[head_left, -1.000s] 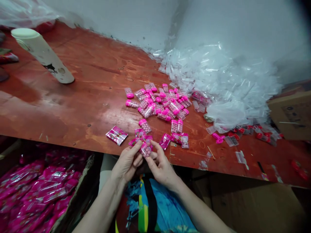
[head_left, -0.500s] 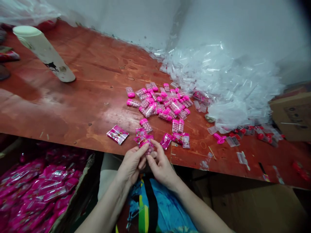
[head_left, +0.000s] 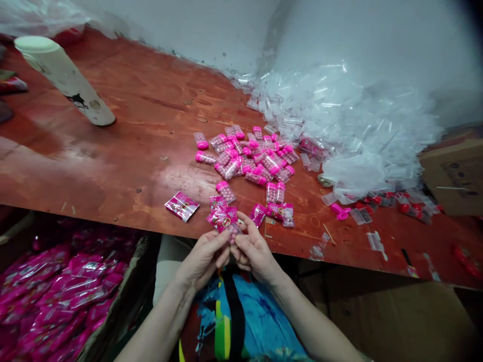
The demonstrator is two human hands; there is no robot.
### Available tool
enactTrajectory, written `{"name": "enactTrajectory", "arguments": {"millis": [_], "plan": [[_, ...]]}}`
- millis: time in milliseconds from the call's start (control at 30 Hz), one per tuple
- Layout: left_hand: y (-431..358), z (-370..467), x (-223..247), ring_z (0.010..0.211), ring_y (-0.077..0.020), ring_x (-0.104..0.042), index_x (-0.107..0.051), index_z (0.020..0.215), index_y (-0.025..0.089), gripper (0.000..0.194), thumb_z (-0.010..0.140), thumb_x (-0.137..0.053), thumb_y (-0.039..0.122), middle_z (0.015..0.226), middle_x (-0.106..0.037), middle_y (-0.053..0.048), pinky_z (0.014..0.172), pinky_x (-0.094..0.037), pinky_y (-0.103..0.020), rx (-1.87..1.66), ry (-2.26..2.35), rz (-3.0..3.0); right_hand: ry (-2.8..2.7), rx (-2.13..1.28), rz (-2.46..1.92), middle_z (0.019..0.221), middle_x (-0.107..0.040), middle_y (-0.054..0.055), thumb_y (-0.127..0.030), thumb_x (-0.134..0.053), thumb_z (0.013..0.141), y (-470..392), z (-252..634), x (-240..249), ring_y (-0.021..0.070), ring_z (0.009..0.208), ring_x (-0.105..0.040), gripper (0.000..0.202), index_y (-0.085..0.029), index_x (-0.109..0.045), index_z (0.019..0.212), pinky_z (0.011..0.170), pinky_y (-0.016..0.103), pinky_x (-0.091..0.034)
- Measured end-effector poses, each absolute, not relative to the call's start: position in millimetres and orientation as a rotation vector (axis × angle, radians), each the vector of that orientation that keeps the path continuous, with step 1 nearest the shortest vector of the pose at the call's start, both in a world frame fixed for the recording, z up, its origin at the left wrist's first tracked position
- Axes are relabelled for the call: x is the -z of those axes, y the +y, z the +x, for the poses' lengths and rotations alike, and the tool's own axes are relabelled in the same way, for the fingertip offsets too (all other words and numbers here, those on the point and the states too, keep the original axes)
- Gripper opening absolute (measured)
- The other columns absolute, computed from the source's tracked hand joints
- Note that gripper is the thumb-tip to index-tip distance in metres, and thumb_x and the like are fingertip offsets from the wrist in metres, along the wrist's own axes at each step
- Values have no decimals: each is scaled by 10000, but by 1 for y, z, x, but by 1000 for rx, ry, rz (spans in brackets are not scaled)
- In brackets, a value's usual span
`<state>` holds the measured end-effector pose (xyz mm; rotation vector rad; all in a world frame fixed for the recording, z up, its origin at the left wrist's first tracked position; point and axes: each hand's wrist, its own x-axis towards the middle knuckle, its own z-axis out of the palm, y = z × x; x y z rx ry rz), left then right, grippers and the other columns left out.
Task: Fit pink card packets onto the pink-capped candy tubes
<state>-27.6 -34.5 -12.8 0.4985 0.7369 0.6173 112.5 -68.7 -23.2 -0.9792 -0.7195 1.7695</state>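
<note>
Just over the front edge of the table, a small clear candy container [head_left: 234, 231] with pink balls in it is pinched between both hands. Fingers of my left hand [head_left: 204, 255] close on its left side. On the other side, the fingers and thumb of my right hand [head_left: 257, 250] grip it too. Pink printed wrappers [head_left: 219, 207] lie right behind the fingertips and partly overlap the container in view. A capped candy container [head_left: 225, 191] rests beyond them. To the left is a flat stack of pink printed wrappers [head_left: 182, 205].
Many filled containers with pink caps [head_left: 271, 162] lie mid-table, before a heap of empty clear containers [head_left: 350, 125]. A white bottle [head_left: 71, 83] stands far left. An open box of pink packets [head_left: 56, 296] sits below left, and a cardboard box [head_left: 456, 171] at right.
Both hands have shifted slightly down and right with the container. More of its clear body now shows between the fingers. The view has tilted slightly.
</note>
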Motion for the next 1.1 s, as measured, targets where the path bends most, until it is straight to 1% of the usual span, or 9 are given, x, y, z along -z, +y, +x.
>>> {"name": "enactTrajectory", "arguments": {"millis": [100, 267, 467, 667, 767, 833, 900, 967, 1100], "plan": [[-35, -29, 13, 404, -55, -370, -643, 692, 109, 373, 879, -590, 427, 402, -443, 29, 458, -275, -194, -584, 730, 508, -815, -1717, -1023, 590, -478, -95, -433, -584, 898, -68, 114, 22, 48, 387, -306, 697, -254, -197, 1450, 372, 153, -232], [-30, -26, 11, 343, -37, -257, -626, 761, 131, 325, 867, -606, 437, 362, -397, 71, 409, -193, -190, -698, 802, 458, -897, -1633, -1068, 630, -488, -72, -434, -619, 880, -68, 112, 17, 84, 527, -421, 678, -237, -256, 1418, 487, 193, -313], [-34, -18, 14, 343, -20, -298, -595, 675, 121, 377, 844, -625, 456, 473, -561, 1, 409, -195, -192, -680, 850, 528, -817, -1705, -1022, 619, -523, -71, -431, -632, 866, -65, 112, 19, 77, 465, -404, 694, -223, -251, 1408, 449, 197, -301], [-41, -4, 11, 347, -46, -297, -590, 633, 148, 399, 823, -621, 497, 383, -454, 43, 422, -213, -206, -677, 926, 649, -1011, -1576, -1135, 676, -525, -48, -403, -560, 913, -67, 128, 19, 104, 571, -500, 537, -232, -352, 1379, 552, 227, -415], [-39, -2, 6, 349, -85, -334, -657, 703, 163, 392, 852, -560, 513, 361, -440, 41, 427, -258, -223, -652, 1035, 850, -1298, -1255, -1388, 844, -610, 22, -357, -497, 948, -72, 155, 13, 154, 711, -584, 483, -261, -377, 1406, 651, 284, -480], [-34, -5, 5, 459, -131, -495, -716, 813, 185, 282, 823, -619, 449, 513, -598, -5, 486, -356, -233, -764, 1176, 1059, -1466, -918, -1594, 1049, -633, 79, -334, -467, 958, -75, 177, 11, 208, 867, -626, 487, -275, -368, 1430, 754, 345, -507], [-28, -9, 8, 746, -203, -639, -743, 871, 226, 171, 794, -664, 357, 826, -722, -54, 644, -447, -252, -911, 1299, 1287, -1574, -583, -1782, 1218, -581, 126, -319, -434, 965, -76, 196, 14, 261, 1026, -610, 498, -258, -350, 1452, 853, 409, -502], [-24, -11, 14, 989, -257, -633, -746, 955, 260, 190, 800, -655, 322, 1119, -704, -65, 767, -462, -277, -904, 1355, 1513, -1644, -302, -1959, 1306, -509, 174, -320, -425, 964, -76, 205, 20, 310, 1125, -560, 503, -227, -363, 1455, 899, 475, -484], [-29, -7, 27, 902, -286, -657, -677, 1176, 234, 372, 839, -600, 370, 1330, -600, -117, 716, -470, -321, -630, 1390, 1809, -1725, 45, -2136, 1462, -334, 202, -339, -509, 928, -79, 191, 28, 404, 1256, -415, 468, -221, -492, 1380, 956, 606, -397]]}}
